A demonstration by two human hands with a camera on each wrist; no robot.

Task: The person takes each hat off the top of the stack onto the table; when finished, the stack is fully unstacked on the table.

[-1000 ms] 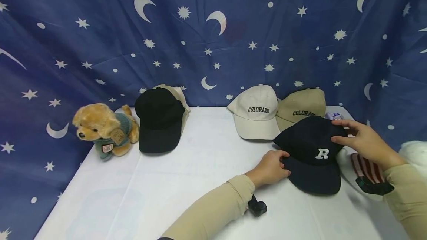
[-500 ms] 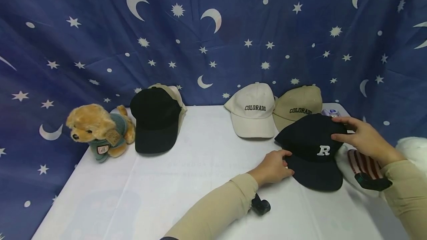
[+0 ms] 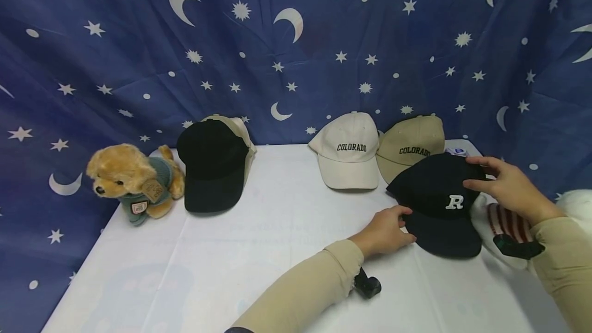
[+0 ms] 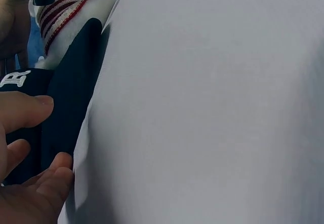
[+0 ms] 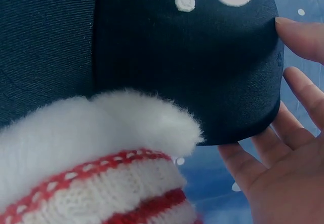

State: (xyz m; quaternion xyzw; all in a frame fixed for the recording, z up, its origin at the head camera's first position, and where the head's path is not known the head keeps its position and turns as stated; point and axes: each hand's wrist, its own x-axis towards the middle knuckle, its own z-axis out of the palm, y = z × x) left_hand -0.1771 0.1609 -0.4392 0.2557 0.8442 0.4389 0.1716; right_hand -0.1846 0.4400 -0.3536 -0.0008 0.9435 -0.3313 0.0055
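Note:
Both hands hold a navy cap (image 3: pixel 437 179) with a white R, its brim pointing toward the front of the table. The left hand (image 3: pixel 385 231) grips the left edge of the brim. In the left wrist view, the left thumb and fingers (image 4: pixel 53 183) lie along the brim (image 4: pixel 76 77). At the right of the crown is the right hand (image 3: pixel 515 191); in the right wrist view its thumb touches the crown (image 5: pixel 228 67), and the other fingers (image 5: pixel 291 127) reach round behind it, their tips partly hidden.
A white plush in a striped knit (image 3: pixel 504 220) sits right of the cap. Behind are a cream cap (image 3: pixel 349 168) and a tan cap (image 3: pixel 411 135), plus a small purple item. A black cap (image 3: pixel 213 168) over lighter ones and a plush dog (image 3: pixel 122 171) stand left.
The navy cap has shifted a little to the right and slightly back, with both hands moving along with it. The head view has also shifted slightly.

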